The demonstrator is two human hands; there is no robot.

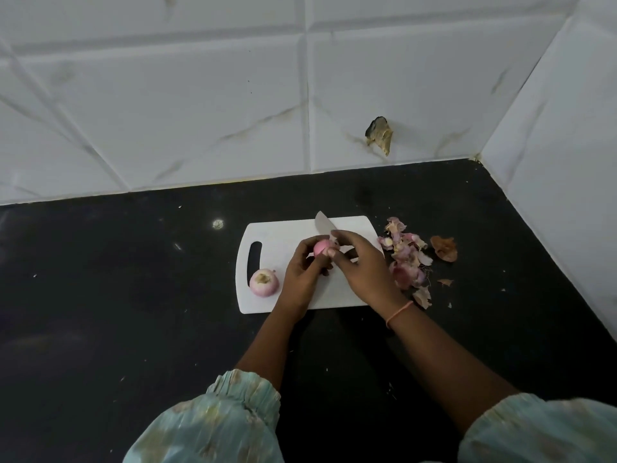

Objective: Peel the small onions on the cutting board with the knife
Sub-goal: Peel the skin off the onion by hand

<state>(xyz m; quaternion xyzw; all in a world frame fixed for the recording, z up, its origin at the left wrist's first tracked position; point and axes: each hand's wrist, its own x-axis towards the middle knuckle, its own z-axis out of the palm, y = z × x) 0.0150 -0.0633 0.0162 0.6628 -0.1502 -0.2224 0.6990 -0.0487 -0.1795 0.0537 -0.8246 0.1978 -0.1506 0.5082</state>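
L hand [302, 272] grips onion [321, 247], R hand [359, 262] knife [324, 225].

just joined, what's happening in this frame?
A person is peeling small onions over a white plastic cutting board on a black countertop. The left hand holds a small pink onion above the board, while the right hand grips a steel-bladed knife against it. Another pale pink onion sits on the board's left end. A pile of pink onion skins lies right of the board.
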